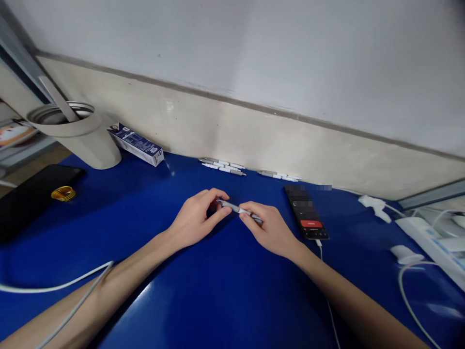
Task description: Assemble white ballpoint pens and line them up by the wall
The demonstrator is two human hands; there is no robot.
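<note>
Both hands are in close at the middle of the tabletop (225, 300): the left hand (196, 218) and the right hand (269, 229) are clamped together on a slim grey-and-white pen (240, 211), one at each end of its barrel. Just ahead, two loose rows of white pens with metal tips (222, 166) (279, 176) lie along the foot of the wall, well short of the hands. To the right, a black smartphone (307, 213) lies at an angle, its screen blurred apart from a red bar, with a thin white charging cable (319, 252) running from its lower end. Farther right sit a white power strip (428, 247), a white plug (376, 207) and a rounded white adapter (406, 254), with more cord looping across the blue. Over on the left, there's a matte beige tumbler (82, 143) with a bright metal rim and a flat strip (58, 99) leaning out of it. Beside that, a blue-and-white carton (136, 144) lies tipped against the wall. Nearer in come a black slab (34, 201) and a small gold coil (63, 193) — and a white cable (61, 286) crosses the left forearm (109, 281). The tabletop is glossy royal blue, and the wall (254, 140) is painted white above a scuffed beige band.
</note>
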